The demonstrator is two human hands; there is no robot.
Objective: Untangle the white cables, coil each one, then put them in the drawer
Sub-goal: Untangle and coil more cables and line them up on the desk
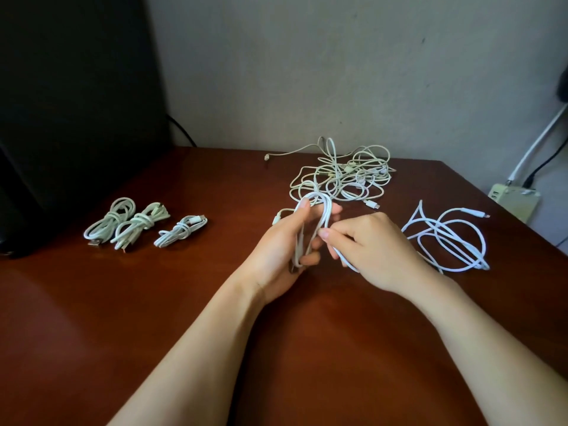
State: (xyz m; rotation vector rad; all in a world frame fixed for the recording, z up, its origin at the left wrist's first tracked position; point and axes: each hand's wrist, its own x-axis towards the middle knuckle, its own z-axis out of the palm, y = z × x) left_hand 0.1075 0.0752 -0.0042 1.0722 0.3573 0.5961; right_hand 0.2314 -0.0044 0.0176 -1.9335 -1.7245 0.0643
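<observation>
Left hand (pixel 282 250): palm turned up above the bench (pixel 153 318), fingers curled round several long loops of the held cable (pixel 326 215), thumb pressed against the top of the loops.
Right hand (pixel 372 250): thumb and forefinger pinching one strand of the same cable just beside the loops, remaining fingers curled over that strand.
Held cable: white, lifted off the bench between both hands; free run passing beneath the right fingers and out at their lower edge, its end hidden behind the right hand.
Stray plug (pixel 277 219): just left of the left thumb; unclear whether part of the held cable or of the heap.
Tangled heap (pixel 344 173): white and off-white cables knotted together at the far middle of the bench, just beyond the left fingertips; too interlaced to count; one end trailing off to the left.
Loose cable (pixel 448 241): white, sprawled in open curves right of the right hand, apart from the heap; nearest part hidden behind the right wrist.
Three coiled cables (pixel 140 226): side by side on the left of the bench, each wrapped round its own middle; left two touching, third just beside.
Dark shape (pixel 61 118): black, cut off by the left and top edges, too dark to identify.
Power strip (pixel 513 201): pale, past the right bench edge, lower part hidden by it.
</observation>
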